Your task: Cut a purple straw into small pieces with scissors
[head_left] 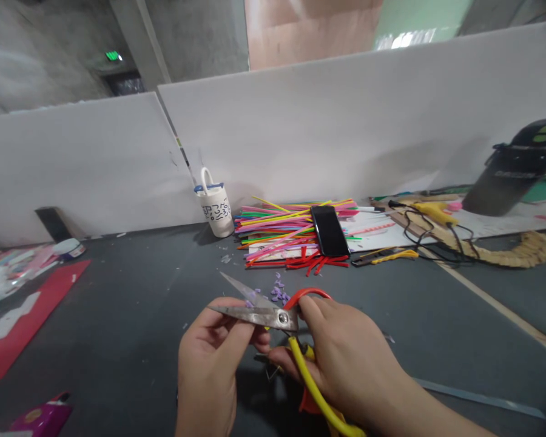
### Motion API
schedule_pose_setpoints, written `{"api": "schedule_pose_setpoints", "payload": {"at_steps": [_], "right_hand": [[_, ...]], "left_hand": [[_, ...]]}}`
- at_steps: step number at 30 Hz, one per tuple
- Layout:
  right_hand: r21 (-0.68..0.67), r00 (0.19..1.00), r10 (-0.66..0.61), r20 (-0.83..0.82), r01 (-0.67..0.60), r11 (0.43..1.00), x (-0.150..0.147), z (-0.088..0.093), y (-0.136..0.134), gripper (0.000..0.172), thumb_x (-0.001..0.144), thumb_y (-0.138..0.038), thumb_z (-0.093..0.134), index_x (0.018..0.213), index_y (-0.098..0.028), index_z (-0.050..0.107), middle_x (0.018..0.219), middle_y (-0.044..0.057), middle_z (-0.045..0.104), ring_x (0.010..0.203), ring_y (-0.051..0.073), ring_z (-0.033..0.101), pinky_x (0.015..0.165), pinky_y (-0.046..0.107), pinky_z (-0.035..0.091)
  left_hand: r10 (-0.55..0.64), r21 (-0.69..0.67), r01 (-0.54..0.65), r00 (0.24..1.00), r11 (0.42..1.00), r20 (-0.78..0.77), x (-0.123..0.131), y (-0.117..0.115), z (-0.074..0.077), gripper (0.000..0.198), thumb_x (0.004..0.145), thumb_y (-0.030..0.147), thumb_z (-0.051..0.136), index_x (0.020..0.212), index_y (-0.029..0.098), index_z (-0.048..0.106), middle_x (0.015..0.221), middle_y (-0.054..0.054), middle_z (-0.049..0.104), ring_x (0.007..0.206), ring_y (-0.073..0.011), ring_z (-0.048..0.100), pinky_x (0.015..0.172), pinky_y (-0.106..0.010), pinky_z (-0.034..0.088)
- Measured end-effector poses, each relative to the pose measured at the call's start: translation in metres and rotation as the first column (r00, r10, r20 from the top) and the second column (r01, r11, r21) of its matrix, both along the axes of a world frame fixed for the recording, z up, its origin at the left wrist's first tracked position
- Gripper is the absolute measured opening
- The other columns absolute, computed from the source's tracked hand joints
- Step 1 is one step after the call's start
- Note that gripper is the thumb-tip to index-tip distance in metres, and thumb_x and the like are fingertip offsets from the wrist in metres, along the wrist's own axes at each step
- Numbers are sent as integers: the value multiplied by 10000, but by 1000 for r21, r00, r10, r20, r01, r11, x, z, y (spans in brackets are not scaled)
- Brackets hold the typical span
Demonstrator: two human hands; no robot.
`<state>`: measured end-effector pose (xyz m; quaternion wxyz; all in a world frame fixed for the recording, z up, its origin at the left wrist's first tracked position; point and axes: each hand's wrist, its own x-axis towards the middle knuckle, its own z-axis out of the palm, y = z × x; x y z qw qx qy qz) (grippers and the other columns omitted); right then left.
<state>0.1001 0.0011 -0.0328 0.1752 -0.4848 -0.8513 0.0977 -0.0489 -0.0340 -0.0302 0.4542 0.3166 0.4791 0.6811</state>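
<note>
My right hand (341, 346) grips the handles of a pair of scissors (264, 314), one handle red and one yellow. The metal blades point left and stand apart. Under the lower blade, the fingers of my left hand (218, 358) are pinched together close to the blade; what they hold is too small and hidden to name. Small purple pieces (279, 290) lie on the dark table just beyond the blades. A bit of yellow shows between the two hands, partly covered by fingers.
Colourful pipe cleaners (277, 229) lie under a black phone (330, 232). Behind are a white cup (216, 210) and a dark bottle (509, 176). A yellow glue gun (437, 213) with its cord is at right, red sheet (31, 315) at left.
</note>
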Motion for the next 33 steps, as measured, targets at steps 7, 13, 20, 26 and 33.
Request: {"api": "schedule_pose_setpoints", "payload": {"at_steps": [7,13,20,26,33], "right_hand": [[32,999,6,-34,-5,999,-1,-1,-3,433,724,-591,550,869,-184,528,736,60,614,643,253,585,526,305,343],[-4,1000,17,-5,-17,1000,-4,-4,-4,400,764,-584,507,845,-192,518,686,46,616,610,253,596,498,299,318],[-11,999,-4,39,4,1000,-6,-9,-6,412,779,-586,487,865,-185,527,703,49,631,605,253,608,497,296,320],[19,998,-25,58,24,1000,-6,-7,-4,406,777,-580,492,843,-182,530,677,47,626,591,245,608,488,288,311],[-8,999,-29,43,29,1000,-5,-7,-5,393,765,-566,520,878,-191,537,718,46,644,617,242,617,501,286,323]], "left_hand": [[47,-27,-46,998,999,33,2,3,3,128,634,57,651,646,174,602,531,51,632,464,-73,566,460,-147,453],[57,13,-57,998,998,-37,3,2,-4,61,709,119,641,701,176,621,613,46,640,527,-70,570,509,-153,460],[129,-52,-132,990,990,-59,2,1,-9,63,696,179,685,718,193,627,615,58,646,529,-73,576,516,-152,477],[111,-35,-116,985,993,-131,1,1,-7,51,698,170,681,723,195,645,612,54,647,546,-88,598,532,-160,488],[119,-7,-123,975,992,-190,1,2,-5,51,682,173,682,705,183,638,562,50,630,492,-86,579,484,-156,475]]}}
